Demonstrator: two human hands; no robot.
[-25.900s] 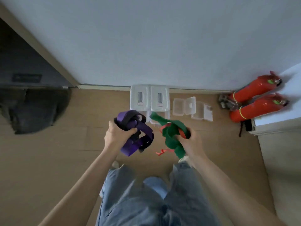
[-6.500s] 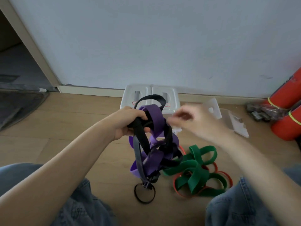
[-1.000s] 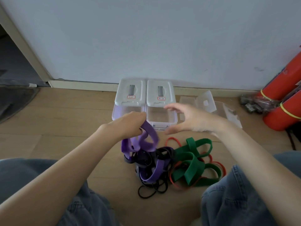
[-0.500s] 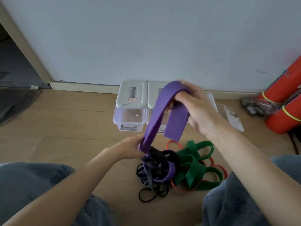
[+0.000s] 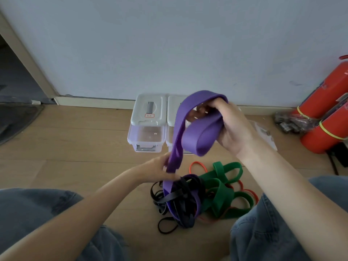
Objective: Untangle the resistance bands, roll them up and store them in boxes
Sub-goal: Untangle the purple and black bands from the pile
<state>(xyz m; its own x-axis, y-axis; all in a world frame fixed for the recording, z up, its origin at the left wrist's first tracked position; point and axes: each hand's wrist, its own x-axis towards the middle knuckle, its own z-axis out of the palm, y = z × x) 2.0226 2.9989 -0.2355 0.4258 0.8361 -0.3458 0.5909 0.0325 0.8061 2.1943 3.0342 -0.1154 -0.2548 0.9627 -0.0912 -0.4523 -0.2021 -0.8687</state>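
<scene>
Nearest the camera: both knees in blue jeans (image 5: 273, 232), L and R of frame, w/ the wooden floor (image 5: 75, 147) showing between them. On the floor between the knees lies the tangled pile. The black bands (image 5: 175, 202), thin ones, loop out on the L side of it; one small black loop lies closest to the camera. They are knotted up w/ the lower part of the purple band (image 5: 199, 136). Just R of that, touching, lies the green band (image 5: 222, 193), wide and folded over itself, w/ thin red bands (image 5: 197, 164) running under and around it.

Above the pile: the left hand (image 5: 160, 170) pinches the purple band low down, right where it leaves the tangle. From there the band runs up, taut-ish, to the right hand (image 5: 226, 127). That hand is held higher and further out, fingers curled round the band. The top of the band arches over the fingers, and a wide loop of it wraps round the hand and hangs below.

Behind the hands, against the skirting: two clear plastic boxes (image 5: 146, 132) w/ grey lids, side by side and touching. The R one is mostly hidden by the band and the right hand. Further R on the floor lies a flat clear plastic piece, partly hidden by the R forearm. Far R, by the wall, lean two red fire extinguishers (image 5: 323, 117) w/ yellow straps, beside them a dark crinkly bundle I cannot make out. Far L is a dark doorway w/ a mat.
</scene>
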